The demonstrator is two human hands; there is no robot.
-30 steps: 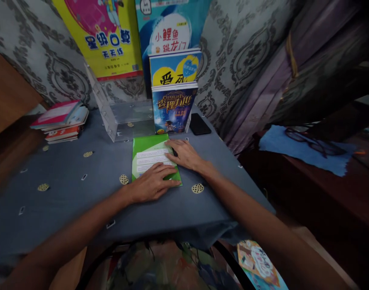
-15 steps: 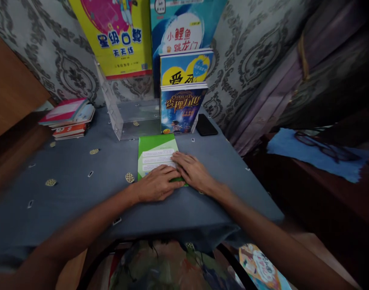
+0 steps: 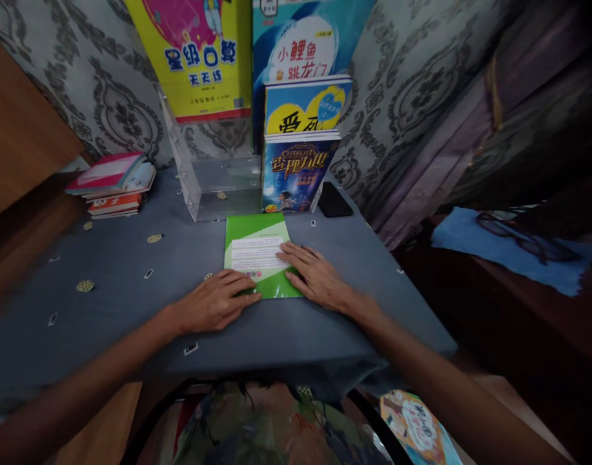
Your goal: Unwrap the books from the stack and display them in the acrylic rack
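A green book with a white text panel lies flat on the table, its printing upside down to me. My left hand rests at its near left corner, fingers stretched out and the tips on the cover. On the book's right edge lies my right hand, open, its fingers reaching over the white panel. Neither hand grips anything. Just beyond the book is a clear plastic rack, with a dark blue book standing in its right part.
Behind stand a blue-and-yellow book, a teal book and a yellow workbook. A black phone lies right of the rack. Stacked books sit at the left. Glasses rest on a blue cloth at the right.
My left hand has slid left and toward me, off the middle of the green book, uncovering its near part. My right hand stays on the right edge. The view has shifted slightly.
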